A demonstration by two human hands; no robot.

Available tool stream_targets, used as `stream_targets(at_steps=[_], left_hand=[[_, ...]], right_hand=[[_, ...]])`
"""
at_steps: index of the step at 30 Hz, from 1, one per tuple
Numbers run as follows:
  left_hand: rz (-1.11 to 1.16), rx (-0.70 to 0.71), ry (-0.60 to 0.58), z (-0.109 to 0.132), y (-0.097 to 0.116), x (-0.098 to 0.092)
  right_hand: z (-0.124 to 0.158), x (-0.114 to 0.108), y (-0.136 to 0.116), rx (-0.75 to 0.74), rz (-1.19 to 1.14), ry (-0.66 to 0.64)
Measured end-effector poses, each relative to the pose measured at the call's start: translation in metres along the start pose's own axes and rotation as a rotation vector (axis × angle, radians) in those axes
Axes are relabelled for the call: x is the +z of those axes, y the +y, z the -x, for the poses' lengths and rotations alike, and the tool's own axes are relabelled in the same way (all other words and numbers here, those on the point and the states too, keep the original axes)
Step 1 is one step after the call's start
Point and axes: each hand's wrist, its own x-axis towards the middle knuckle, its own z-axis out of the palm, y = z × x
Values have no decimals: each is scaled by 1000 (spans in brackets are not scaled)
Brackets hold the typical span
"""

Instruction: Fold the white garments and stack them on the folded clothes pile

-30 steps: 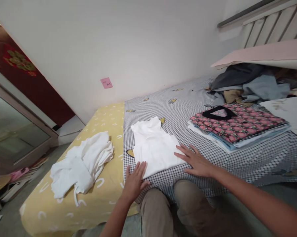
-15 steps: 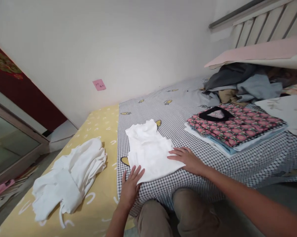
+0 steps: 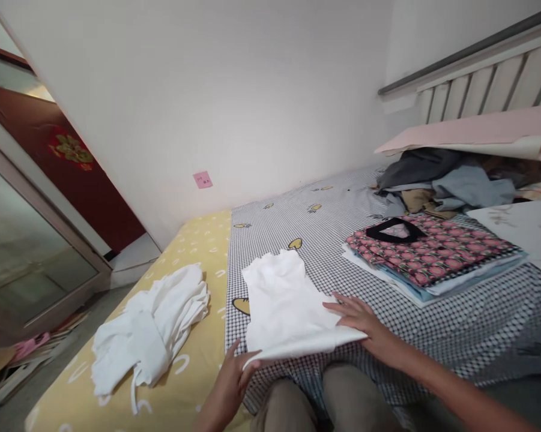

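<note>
A white garment (image 3: 283,306) with a wavy far edge lies on the checked bedcover in front of my knees. Its near edge is raised and turned up slightly in a band. My left hand (image 3: 232,378) pinches the near left corner, thumb and fingers closed on the cloth. At the opposite corner, my right hand (image 3: 367,327) grips the same edge, with its fingers lying over the top of the fabric. Part of the right thumb is hidden.
A crumpled white garment (image 3: 153,330) rests on the yellow sheet (image 3: 198,366) at left. To the right sits a folded stack topped by a pink floral garment (image 3: 436,249). Behind it are heaped clothes (image 3: 459,180) beneath a pink sheet-like piece (image 3: 472,132).
Both hands have gone from lying flat on the white garment to gripping its near edge, which is now lifted and turned up. The camera view has tilted upward and shifted left.
</note>
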Motion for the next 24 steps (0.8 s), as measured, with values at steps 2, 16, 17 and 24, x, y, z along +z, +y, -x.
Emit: stream_targets(at_steps=[2,16,17,24], left_hand=[[15,-3,17,21,8,-6],[749,-432,14,-111,11,-65],[833,-476,20,-127,1,-63],[952,-752,205,-209,-60,-28]], right_hand=[[13,-12,-19,-7,-97,-31],[-116,-14,-14,558,-880,89],[-132,-12,-8,593,-908,93],[-201,27,50,794,-1043,150]])
